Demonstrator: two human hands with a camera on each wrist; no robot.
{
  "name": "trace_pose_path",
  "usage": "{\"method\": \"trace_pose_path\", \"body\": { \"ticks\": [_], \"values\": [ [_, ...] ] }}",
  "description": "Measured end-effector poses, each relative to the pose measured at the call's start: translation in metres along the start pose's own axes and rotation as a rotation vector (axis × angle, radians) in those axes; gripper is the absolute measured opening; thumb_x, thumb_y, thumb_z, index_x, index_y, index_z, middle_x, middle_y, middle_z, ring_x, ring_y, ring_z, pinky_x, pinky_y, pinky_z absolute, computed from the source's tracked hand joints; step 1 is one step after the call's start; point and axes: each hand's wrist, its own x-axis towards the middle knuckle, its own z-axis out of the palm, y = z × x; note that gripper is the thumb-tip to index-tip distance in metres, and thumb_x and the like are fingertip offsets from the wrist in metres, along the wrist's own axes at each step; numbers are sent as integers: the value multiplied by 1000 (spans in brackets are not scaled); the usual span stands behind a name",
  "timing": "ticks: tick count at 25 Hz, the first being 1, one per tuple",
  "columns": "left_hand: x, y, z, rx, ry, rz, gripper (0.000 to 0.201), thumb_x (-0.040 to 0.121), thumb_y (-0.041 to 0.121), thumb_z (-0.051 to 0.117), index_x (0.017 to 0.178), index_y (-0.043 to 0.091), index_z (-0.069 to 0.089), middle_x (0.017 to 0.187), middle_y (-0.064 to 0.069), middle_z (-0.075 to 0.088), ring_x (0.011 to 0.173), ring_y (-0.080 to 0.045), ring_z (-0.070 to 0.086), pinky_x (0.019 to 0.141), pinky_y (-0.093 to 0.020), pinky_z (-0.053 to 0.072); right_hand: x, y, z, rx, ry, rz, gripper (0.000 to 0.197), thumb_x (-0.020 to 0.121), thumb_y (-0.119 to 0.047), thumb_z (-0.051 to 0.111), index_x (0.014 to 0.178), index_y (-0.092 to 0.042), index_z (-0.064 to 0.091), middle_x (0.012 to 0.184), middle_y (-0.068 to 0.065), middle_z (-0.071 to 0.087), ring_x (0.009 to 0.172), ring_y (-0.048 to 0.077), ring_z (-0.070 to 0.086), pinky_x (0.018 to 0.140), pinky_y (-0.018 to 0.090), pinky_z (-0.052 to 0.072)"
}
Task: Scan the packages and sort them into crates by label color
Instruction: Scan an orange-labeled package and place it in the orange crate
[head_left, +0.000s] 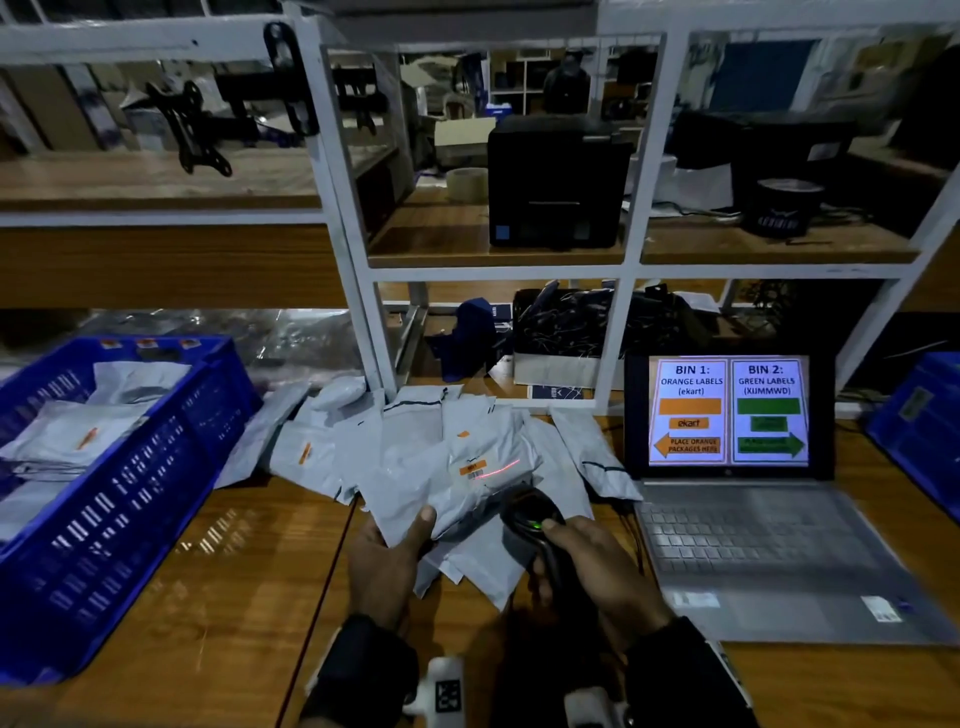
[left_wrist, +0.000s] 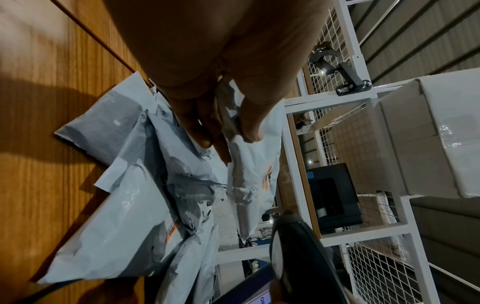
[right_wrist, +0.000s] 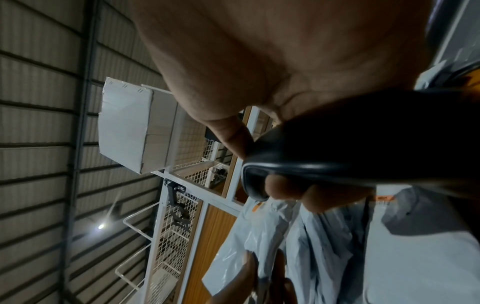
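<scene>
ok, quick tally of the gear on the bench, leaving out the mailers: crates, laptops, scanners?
Blue crates: 2
Laptop: 1
Scanner: 1
Total: 4

An open laptop (head_left: 737, 499) sits on the wooden surface (head_left: 218, 597). A black printer (head_left: 556, 182) and a tape roll (head_left: 466, 183) stand on the white shelf (head_left: 498, 270).

Grey bag (head_left: 441, 488) w/ orange label (head_left: 472, 466), lifted a bit, red scan line across it. More grey bags (head_left: 332, 441) piled on desk. Blue crate (head_left: 130, 499) at left w/ bags inside.
</scene>
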Motion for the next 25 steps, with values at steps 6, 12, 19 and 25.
{"method": "trace_pose_path", "body": {
  "ticks": [6, 12, 19, 25],
  "values": [
    [0, 0, -2, 27, -10, 24, 38, 86, 22, 84, 122, 14, 75, 120, -11, 78, 114, -36, 73, 100, -66, 54, 0, -1, 9, 27, -35, 18, 27, 105, -27, 57, 94, -2, 54, 77, 21, 66, 60, 30, 60, 65, 42, 47],
    [-3, -2, -3, 48, -12, -2, 34, 91, 10, 79, 125, 9, 72, 119, -12, 78, 114, -36, 73, 102, -66, 54, -5, -6, 14, 5, -40, 15, 25, 106, -24, 54, 93, -4, 51, 74, 19, 66, 55, 28, 59, 58, 36, 47],
    [-7, -4, 0, 61, -8, -6, 33, 92, 9, 78, 125, 9, 72, 119, -11, 78, 113, -33, 74, 101, -63, 55, -13, -9, 10, -9, -53, -5, 27, 107, -23, 52, 89, -3, 53, 74, 21, 65, 54, 28, 59, 56, 35, 48],
    [-9, -3, 1, 60, 6, -12, 33, 91, 10, 79, 124, 12, 73, 118, -9, 79, 113, -32, 74, 101, -62, 56, -11, -4, 1, -22, -35, -7, 31, 105, -29, 56, 86, -4, 55, 75, 23, 65, 63, 32, 60, 65, 42, 48]
  ]
}}
